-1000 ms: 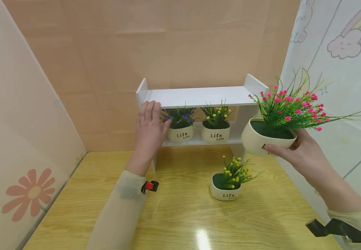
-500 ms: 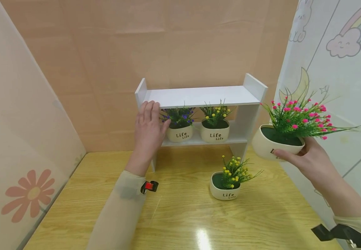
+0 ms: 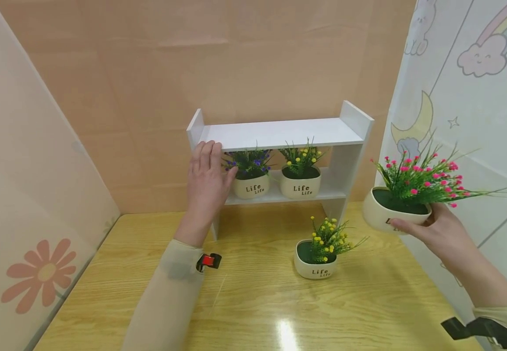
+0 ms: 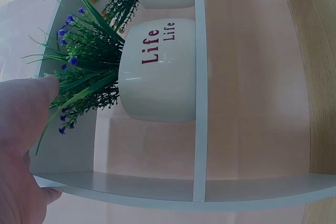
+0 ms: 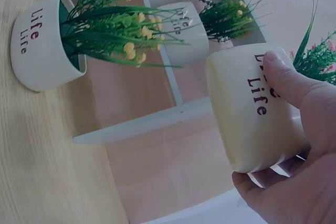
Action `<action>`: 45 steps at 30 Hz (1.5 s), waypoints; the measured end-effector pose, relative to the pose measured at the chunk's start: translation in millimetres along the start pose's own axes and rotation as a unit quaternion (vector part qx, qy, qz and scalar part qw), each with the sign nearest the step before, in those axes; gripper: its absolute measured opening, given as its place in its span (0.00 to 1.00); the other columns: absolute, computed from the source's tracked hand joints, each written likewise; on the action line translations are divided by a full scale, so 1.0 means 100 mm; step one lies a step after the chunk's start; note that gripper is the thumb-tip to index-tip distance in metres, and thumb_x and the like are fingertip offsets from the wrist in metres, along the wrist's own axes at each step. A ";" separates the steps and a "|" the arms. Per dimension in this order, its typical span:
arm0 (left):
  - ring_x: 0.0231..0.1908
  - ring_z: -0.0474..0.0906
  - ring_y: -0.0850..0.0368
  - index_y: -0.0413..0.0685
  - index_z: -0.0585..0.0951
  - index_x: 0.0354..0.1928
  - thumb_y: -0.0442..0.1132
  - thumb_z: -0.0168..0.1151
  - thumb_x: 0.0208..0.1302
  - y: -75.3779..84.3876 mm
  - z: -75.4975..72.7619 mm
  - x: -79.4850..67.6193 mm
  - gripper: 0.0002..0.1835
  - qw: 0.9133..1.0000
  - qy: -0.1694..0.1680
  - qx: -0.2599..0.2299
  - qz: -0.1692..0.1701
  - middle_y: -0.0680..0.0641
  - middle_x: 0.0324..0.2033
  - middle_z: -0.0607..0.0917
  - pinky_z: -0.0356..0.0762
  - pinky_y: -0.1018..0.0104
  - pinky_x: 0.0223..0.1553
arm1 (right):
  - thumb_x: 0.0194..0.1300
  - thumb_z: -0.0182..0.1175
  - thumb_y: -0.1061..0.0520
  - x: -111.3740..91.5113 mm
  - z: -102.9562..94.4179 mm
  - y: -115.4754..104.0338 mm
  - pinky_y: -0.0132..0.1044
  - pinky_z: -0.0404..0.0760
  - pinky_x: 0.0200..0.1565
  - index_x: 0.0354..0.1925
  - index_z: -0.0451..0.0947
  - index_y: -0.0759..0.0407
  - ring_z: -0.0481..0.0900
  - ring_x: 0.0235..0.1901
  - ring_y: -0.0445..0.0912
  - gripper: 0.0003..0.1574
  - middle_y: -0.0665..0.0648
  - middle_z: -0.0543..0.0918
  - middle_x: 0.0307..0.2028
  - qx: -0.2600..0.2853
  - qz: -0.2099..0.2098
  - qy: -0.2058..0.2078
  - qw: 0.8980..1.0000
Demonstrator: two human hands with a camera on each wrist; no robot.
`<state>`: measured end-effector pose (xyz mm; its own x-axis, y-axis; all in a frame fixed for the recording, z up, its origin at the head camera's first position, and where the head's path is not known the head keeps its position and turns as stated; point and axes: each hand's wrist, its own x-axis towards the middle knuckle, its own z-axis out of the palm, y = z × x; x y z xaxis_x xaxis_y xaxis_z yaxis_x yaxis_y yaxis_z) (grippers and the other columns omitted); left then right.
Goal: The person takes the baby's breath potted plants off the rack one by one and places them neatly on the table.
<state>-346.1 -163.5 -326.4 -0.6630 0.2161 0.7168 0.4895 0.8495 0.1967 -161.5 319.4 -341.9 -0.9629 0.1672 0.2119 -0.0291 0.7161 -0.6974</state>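
A white two-tier shelf [image 3: 279, 132] stands on the table, and my left hand [image 3: 207, 178] grips its upper left corner. The fingers lie over the top board's front edge, with the thumb lower, beside a pot of purple flowers [image 3: 251, 186]. That pot and a pot of yellow flowers [image 3: 300, 187] sit side by side on the lower tier. My right hand [image 3: 448, 231] holds up a pot of pink flowers [image 3: 395, 214] right of the shelf, thumb on its lettered front; in the right wrist view, fingers [image 5: 247, 187] curl round its far side.
Another pot of yellow flowers [image 3: 315, 267] stands on the wooden table [image 3: 244, 302], in front of the shelf's right half. A brown backdrop [image 3: 275, 58] rises behind. Patterned panels close in at the left [image 3: 43, 180] and right [image 3: 490, 146].
My right hand has carried the pot of pink flowers to the right and slightly down, away from the shelf. My left hand has stayed on the shelf corner.
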 end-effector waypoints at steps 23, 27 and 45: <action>0.83 0.50 0.37 0.39 0.59 0.78 0.51 0.66 0.82 -0.04 0.01 0.03 0.38 1.000 -0.001 0.017 0.016 0.37 0.77 0.62 0.47 0.48 0.85 | 0.76 0.74 0.54 0.02 0.19 0.60 0.23 0.78 0.43 0.83 0.59 0.41 0.84 0.43 0.33 0.49 0.35 0.80 0.51 0.061 -0.004 -0.015 0.998; 0.83 0.50 0.37 0.39 0.58 0.78 0.52 0.64 0.83 -0.05 0.00 0.03 0.38 1.000 -0.002 0.023 0.018 0.37 0.77 0.61 0.46 0.49 0.85 | 0.76 0.74 0.50 0.03 0.22 0.66 0.25 0.77 0.42 0.84 0.57 0.60 0.81 0.43 0.32 0.52 0.44 0.82 0.52 0.031 0.023 -0.032 0.999; 0.83 0.49 0.37 0.39 0.58 0.77 0.51 0.64 0.83 -0.01 -0.01 0.02 0.37 1.000 -0.006 0.017 0.018 0.37 0.76 0.61 0.45 0.49 0.85 | 0.75 0.75 0.46 0.01 0.48 0.92 0.27 0.78 0.47 0.90 0.36 0.58 0.79 0.51 0.33 0.70 0.75 0.61 0.81 0.039 0.040 -0.104 0.993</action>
<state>-347.1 -165.0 -324.8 -0.6524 0.2528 0.7145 0.4939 0.8569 0.1477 -177.6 353.0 -439.0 -0.9973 0.0717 0.0132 0.0367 0.6505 -0.7586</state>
